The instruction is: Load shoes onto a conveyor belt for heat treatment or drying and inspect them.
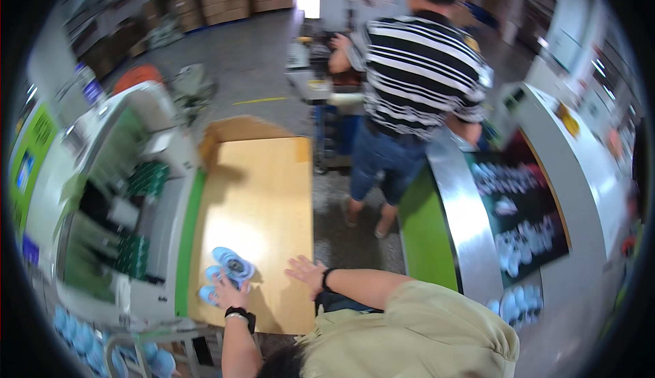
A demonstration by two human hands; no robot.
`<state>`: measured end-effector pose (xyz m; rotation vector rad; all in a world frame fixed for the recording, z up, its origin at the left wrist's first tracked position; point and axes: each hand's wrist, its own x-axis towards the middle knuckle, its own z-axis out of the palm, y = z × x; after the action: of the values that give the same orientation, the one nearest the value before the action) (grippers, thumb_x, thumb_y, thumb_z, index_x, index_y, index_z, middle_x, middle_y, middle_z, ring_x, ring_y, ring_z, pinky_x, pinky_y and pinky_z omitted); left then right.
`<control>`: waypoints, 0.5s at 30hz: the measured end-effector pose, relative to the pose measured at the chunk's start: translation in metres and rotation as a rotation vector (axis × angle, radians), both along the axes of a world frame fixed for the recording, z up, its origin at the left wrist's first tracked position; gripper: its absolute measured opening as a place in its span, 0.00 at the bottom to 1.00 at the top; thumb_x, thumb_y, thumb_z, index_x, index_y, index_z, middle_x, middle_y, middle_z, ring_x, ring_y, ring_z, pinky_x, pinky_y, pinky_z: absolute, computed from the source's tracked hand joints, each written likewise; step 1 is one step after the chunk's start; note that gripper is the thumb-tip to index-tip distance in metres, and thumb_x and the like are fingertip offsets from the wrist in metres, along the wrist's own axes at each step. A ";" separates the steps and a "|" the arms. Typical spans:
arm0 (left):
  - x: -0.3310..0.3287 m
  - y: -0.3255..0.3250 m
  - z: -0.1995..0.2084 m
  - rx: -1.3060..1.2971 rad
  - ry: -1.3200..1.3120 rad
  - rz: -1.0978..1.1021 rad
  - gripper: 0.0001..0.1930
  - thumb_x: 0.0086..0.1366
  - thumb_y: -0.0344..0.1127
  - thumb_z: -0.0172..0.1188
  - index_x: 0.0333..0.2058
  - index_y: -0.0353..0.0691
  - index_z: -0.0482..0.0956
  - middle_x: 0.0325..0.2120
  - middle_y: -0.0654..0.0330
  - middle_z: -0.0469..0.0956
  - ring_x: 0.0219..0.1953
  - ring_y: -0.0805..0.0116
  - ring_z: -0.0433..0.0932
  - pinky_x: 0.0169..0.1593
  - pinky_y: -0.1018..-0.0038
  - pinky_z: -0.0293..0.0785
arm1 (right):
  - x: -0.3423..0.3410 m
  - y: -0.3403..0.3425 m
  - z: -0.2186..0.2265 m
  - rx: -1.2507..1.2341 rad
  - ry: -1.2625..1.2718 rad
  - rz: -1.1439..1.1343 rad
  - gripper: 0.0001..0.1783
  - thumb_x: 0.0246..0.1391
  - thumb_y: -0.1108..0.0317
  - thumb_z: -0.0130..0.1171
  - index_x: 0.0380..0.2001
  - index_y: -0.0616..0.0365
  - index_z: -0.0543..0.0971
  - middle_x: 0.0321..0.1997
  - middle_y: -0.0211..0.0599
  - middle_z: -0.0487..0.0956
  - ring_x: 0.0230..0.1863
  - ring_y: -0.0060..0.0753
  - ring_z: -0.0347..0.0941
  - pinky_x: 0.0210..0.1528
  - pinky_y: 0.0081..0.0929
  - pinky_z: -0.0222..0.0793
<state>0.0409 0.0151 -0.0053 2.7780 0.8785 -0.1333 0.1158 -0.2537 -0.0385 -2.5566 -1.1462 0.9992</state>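
Presently, light-blue pieces [233,263] sit clustered on the surface [273,207], under and just ahead of the left grip [231,296]. Left fingers fanned over them; cannot tell whether any piece is pinched. Right grip [308,273] spread, nothing in it, apart from the cluster on its right. Risk 1: pieces appear crowded together, so a one-sided push could scatter them. Risk 2: near edge lies close behind the left grip; a careless backward drag might drop one.
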 end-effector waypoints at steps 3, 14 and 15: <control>0.011 -0.011 -0.003 0.075 -0.034 -0.065 0.47 0.53 0.57 0.66 0.68 0.53 0.53 0.68 0.52 0.53 0.65 0.52 0.63 0.66 0.43 0.48 | 0.005 -0.007 -0.008 -0.012 0.010 -0.089 0.76 0.25 0.50 0.81 0.73 0.34 0.40 0.79 0.35 0.27 0.78 0.51 0.21 0.64 0.77 0.47; 0.010 -0.014 -0.009 0.209 -0.051 -0.081 0.42 0.59 0.57 0.61 0.68 0.52 0.54 0.68 0.52 0.55 0.65 0.53 0.63 0.63 0.45 0.54 | -0.008 0.016 -0.023 -0.141 -0.052 -0.169 0.77 0.24 0.54 0.81 0.74 0.37 0.39 0.79 0.39 0.27 0.77 0.55 0.24 0.64 0.73 0.49; 0.010 -0.015 -0.009 0.222 -0.049 -0.081 0.42 0.59 0.57 0.60 0.68 0.52 0.54 0.68 0.53 0.55 0.64 0.53 0.64 0.62 0.46 0.56 | -0.009 0.013 -0.019 -0.153 -0.042 -0.154 0.75 0.28 0.55 0.80 0.74 0.38 0.38 0.78 0.41 0.26 0.77 0.56 0.25 0.64 0.72 0.50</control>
<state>0.0505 0.0004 -0.0145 3.0092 0.8149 0.0204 0.1064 -0.2405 -0.0577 -2.7477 -0.8979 1.0372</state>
